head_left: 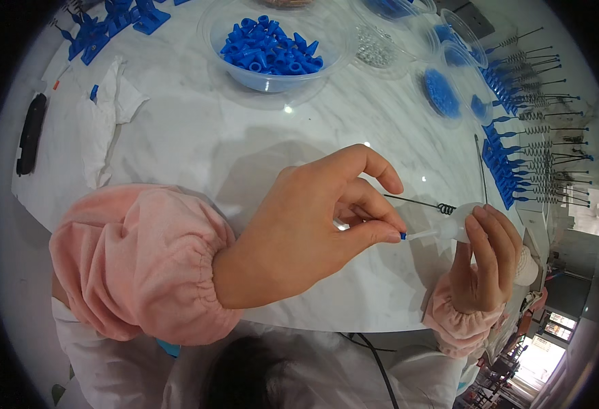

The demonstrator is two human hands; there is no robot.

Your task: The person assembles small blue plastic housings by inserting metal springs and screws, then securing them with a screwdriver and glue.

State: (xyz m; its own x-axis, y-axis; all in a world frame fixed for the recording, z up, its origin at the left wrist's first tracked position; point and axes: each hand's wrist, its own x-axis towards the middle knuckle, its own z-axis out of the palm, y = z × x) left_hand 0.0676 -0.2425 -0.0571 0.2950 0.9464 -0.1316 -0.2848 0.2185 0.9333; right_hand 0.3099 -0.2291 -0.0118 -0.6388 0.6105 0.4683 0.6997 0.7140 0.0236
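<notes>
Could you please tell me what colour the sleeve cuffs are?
Pink; the sleeve cuffs show best in the head view.

The left hand [313,225] reached across above the surface [197,136], fingers [374,232] pinched together. The right hand [484,262] stood upright just beside it, fingers curled closed, both wrists cuffed in pink sleeves.

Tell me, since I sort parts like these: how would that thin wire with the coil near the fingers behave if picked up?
The wire with the coil is probably very light, being so thin. Its long straight stem may flex or bend under a firm pinch. Round and smooth, it could roll or slide on the glossy marble table. The left hand and right hand already work beside it.
</notes>
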